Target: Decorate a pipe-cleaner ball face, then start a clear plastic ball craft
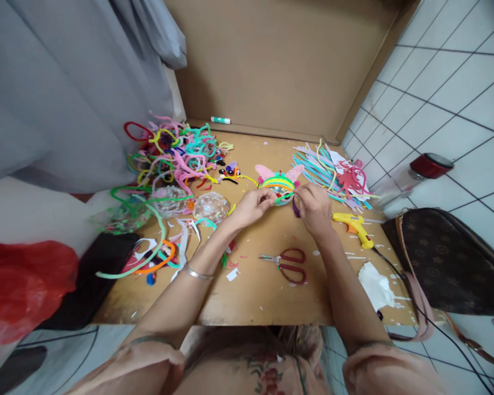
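Far left on the low wooden table (pixel 255 296) there's a big tangled heap of colourful pipe cleaners (pixel 173 151), with two clear plastic balls (pixel 209 207) just in front. The left hand (pixel 253 206) is pinched shut on the edge of a small round striped pipe-cleaner ornament with pink wings (pixel 279 184), which sits mid-table, wings pointing away, long axis running side to side. The right hand (pixel 315 207) is curled on its other side, gripping a purple strip (pixel 295 208). Red-handled scissors (pixel 286 263) lie nearer; a yellow glue gun (pixel 354 226) points left, beside the right wrist.
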### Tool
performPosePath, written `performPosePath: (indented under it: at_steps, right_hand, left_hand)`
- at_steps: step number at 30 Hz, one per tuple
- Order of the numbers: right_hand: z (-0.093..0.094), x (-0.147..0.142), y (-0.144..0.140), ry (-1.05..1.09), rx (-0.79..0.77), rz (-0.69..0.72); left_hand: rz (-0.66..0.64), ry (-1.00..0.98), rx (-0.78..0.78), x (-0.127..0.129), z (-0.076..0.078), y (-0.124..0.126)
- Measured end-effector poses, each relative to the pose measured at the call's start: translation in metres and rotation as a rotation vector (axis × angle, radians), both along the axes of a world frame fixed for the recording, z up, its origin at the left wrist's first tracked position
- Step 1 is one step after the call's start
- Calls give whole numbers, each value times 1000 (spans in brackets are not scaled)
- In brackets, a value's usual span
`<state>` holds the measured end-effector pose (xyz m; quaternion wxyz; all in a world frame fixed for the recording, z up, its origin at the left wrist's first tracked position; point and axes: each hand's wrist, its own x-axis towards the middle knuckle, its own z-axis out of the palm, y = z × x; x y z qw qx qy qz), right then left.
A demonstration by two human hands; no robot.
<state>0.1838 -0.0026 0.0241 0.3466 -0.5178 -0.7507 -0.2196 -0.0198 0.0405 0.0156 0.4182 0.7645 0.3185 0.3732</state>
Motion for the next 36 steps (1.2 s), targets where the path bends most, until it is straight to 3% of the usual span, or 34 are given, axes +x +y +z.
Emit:
performPosePath:
  at_steps: [11, 18, 22, 27, 31, 36]
  right_hand:
    - [3, -3, 1, 359, -130, 44]
    - [5, -6, 2, 485, -196, 82]
    - [0, -11, 13, 596, -203, 30]
    - [-7, -17, 25, 743, -239, -40]
    - [-11, -17, 29, 782, -221, -38]
    - [-18, -15, 31, 853, -204, -21]
  left_hand:
    - [217, 40, 106, -5, 1, 6]
    - [274, 20, 151, -2, -1, 8]
    - [329, -60, 114, 3, -11, 17]
    - [467, -177, 194, 9, -31, 34]
    - [466, -243, 88, 13, -44, 41]
    - [432, -273, 20, 15, -48, 39]
